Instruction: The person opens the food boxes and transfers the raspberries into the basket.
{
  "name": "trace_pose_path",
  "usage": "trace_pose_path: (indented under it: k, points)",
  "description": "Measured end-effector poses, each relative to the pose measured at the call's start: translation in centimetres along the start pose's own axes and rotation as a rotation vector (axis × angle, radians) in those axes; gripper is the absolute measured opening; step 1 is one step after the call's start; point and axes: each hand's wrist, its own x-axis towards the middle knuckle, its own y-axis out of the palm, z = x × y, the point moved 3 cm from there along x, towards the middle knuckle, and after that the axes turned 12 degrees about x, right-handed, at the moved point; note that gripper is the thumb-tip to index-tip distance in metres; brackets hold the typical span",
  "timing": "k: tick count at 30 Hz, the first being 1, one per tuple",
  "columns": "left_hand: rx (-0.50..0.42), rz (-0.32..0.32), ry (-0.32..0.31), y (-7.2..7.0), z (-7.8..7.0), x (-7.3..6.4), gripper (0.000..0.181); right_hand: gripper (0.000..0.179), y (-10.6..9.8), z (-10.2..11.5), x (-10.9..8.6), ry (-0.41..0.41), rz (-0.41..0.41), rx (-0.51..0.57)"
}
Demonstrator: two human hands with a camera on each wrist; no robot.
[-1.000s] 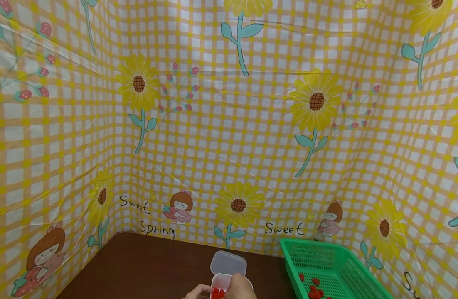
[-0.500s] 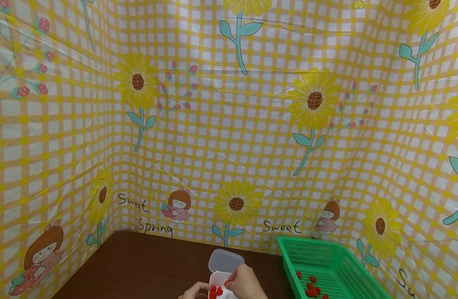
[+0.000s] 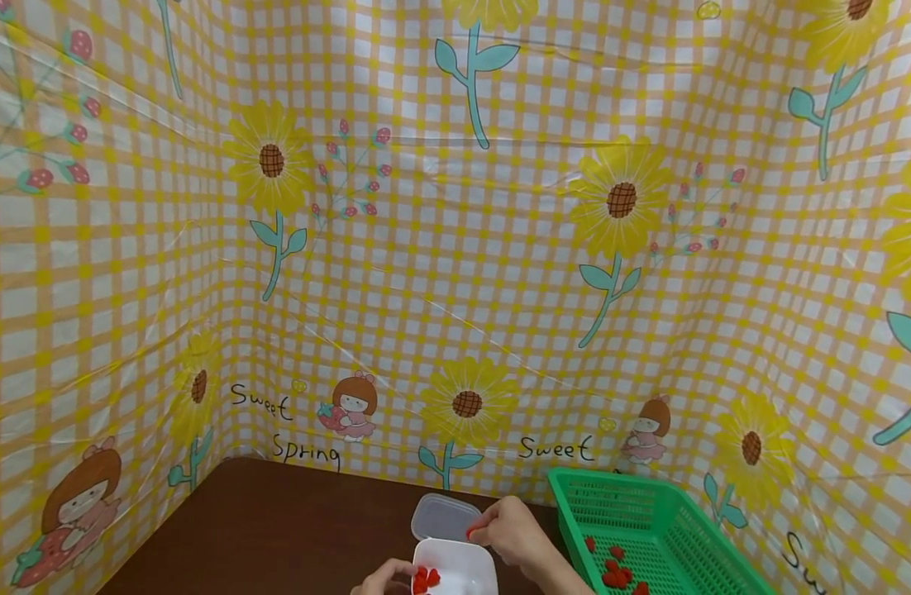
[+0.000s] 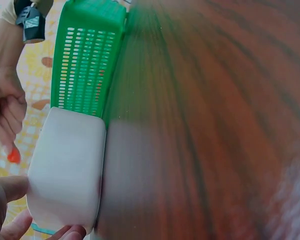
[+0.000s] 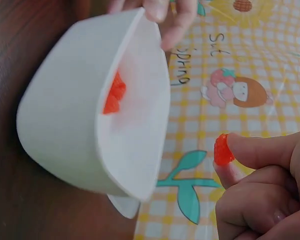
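Observation:
A white plastic tub (image 3: 463, 568) stands at the front of the brown table, with several red raspberries (image 5: 115, 95) gathered on its left side. My left hand (image 3: 384, 577) grips the tub at that side; in the left wrist view the thumb lies at the rim and fingertips (image 4: 75, 232) reach along its wall. Thumb and forefinger of my right hand (image 3: 506, 529) pinch one red raspberry (image 5: 223, 150), raised above and apart from the tub's back right rim. The other fingers of that hand are curled in.
A clear lid (image 3: 439, 519) lies behind the tub. To the right stands a green slotted basket (image 3: 565, 512) with several red raspberries (image 3: 613, 574) inside. A checked, flower-printed cloth (image 3: 396, 289) hangs behind the brown table (image 3: 299, 529) and along both sides.
My right hand has come up out of the tub, toward the back right, with a raspberry between its fingertips. My left hand has stayed at the tub's side.

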Motion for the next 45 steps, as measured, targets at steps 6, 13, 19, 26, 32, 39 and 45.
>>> trace_pose_path:
  k: [6,13,19,26,32,39,45]
  points:
    - [0.019,-0.026,-0.016,0.0,-0.2,-0.1,0.046,0.011,-2.0,0.8,0.0,-0.046,0.014,0.022]
    - [0.028,-0.068,-0.039,0.1,-0.2,-0.1,0.042,0.015,-4.0,1.7,-0.3,-0.078,0.008,0.020]
    - [0.022,-0.067,-0.043,0.2,-0.1,-0.2,0.043,0.014,-6.3,1.7,0.0,-0.067,-0.003,0.019]
    - [0.039,-0.059,-0.063,0.3,0.1,-0.1,0.044,0.015,-9.3,1.2,0.3,-0.037,-0.057,0.007]
    - [0.032,-0.075,-0.075,0.4,0.1,0.0,0.048,0.017,-11.5,0.6,0.2,-0.006,-0.066,-0.007]
    - [0.018,-0.124,-0.046,0.5,0.1,0.0,0.043,0.021,-14.0,-0.2,0.1,0.005,-0.054,-0.019]
    - [0.018,-0.131,-0.050,0.6,0.1,0.0,0.045,0.020,-15.7,-1.3,-0.1,-0.012,-0.016,-0.042]
